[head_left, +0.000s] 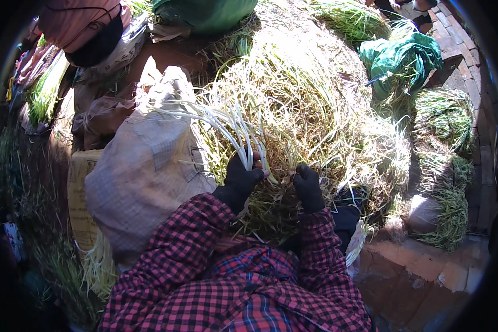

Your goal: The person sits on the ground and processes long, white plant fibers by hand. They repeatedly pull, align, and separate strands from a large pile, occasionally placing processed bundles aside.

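Left hand point(242, 180): black-gloved, fingers pinching a bunch of white-stemmed green onions point(227, 123) at the near edge of the heap.
Right hand point(308, 187): gloved, fingers curled into the stalks.
Heap point(310, 94): straw-coloured greens beyond.
Sack point(144, 166): grey, left of the heap.

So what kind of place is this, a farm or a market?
Probably an outdoor sorting spot at a farm or market. A big sunlit heap of green-and-white onion-like stalks fills the ground, a grey woven sack sits beside it, and the left hand in a black glove grips a bunch of white stalks.
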`<state>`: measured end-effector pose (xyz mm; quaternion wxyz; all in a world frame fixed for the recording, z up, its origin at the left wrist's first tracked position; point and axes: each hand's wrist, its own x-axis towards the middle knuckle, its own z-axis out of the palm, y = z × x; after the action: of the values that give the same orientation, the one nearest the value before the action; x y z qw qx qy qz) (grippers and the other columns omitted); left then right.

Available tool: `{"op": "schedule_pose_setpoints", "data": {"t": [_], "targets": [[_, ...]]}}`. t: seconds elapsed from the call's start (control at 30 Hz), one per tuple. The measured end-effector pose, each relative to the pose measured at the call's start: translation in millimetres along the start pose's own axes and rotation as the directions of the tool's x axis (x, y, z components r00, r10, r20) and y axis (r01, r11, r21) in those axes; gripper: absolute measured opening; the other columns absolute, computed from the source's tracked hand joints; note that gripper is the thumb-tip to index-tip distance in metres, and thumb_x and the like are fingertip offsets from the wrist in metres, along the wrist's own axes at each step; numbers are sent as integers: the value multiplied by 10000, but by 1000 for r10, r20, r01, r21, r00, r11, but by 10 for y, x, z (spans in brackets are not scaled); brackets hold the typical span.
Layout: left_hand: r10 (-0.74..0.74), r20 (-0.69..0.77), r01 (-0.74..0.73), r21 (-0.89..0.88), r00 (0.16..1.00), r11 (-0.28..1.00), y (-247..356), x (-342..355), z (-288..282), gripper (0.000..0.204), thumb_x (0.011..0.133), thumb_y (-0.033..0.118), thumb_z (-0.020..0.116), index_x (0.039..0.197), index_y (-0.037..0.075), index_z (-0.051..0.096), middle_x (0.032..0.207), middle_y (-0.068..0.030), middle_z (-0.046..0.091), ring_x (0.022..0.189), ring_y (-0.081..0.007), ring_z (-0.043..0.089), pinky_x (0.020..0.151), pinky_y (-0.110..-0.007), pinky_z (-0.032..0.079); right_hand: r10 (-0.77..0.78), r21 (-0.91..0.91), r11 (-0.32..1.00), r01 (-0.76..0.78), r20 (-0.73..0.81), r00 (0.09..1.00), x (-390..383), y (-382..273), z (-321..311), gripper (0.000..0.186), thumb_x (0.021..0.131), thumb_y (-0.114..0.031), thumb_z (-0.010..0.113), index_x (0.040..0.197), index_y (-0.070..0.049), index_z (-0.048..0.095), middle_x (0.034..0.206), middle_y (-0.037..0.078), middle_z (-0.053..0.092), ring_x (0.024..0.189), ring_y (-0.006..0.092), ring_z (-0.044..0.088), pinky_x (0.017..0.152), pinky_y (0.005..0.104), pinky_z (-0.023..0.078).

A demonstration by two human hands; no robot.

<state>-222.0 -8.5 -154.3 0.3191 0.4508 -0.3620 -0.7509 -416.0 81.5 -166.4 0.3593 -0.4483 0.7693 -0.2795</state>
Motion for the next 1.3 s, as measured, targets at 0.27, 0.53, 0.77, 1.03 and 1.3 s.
{"op": "schedule_pose_setpoints", "data": {"t": [0.27, 0.53, 0.77, 1.03, 1.3], "targets": [[69, 24, -72, 122, 997, 990, 60, -23, -23, 403, 641, -42, 687, 992, 36, 503, 777, -15, 546, 696, -100, 549, 628, -254, 495, -37, 512, 857, -52, 163, 986, 126, -748, 299, 98, 807, -84, 578, 823, 12, 586, 721, 1, 576, 667, 71, 499, 602, 238, 410], [130, -113, -138, -64, 985, 988, 520, -38, -110, 396, 620, -56, 684, 943, 39, 475, 710, -24, 521, 597, -118, 542, 517, -244, 472, -89, -235, 972, 28, -255, 963, 268, 433, 18, 205, 692, -231, 595, 703, -36, 532, 609, 136, 524, 555, 267, 526, 542, 374, 411], [199, -126, -230, -323, 972, 918, 1354, -109, -466, 292, 666, -37, 627, 904, 22, 469, 638, -45, 516, 375, -61, 400, 307, -177, 299, 190, -422, 771, -478, -563, 804, -10, 1482, -1047, 222, 696, -243, 579, 742, -27, 562, 650, 166, 569, 632, 318, 569, 597, 418, 439], [59, -54, -67, -151, 997, 986, 765, -10, -285, 273, 699, 4, 639, 910, 25, 467, 639, -48, 542, 365, -66, 401, 320, -202, 311, -388, 99, 915, 391, -54, 920, -159, -843, 99, 409, 769, -180, 619, 1120, -6, 502, 1026, 144, 588, 889, 256, 573, 793, 349, 440], [101, 60, -100, -14, 993, 995, 686, -20, -300, 220, 845, 196, 558, 938, -2, 533, 617, -63, 586, 496, -106, 516, 473, -227, 400, -182, 191, 972, 140, 221, 958, -46, -729, 608, 193, 814, -177, 557, 922, -18, 572, 745, 139, 601, 696, 252, 584, 636, 354, 441]]}}
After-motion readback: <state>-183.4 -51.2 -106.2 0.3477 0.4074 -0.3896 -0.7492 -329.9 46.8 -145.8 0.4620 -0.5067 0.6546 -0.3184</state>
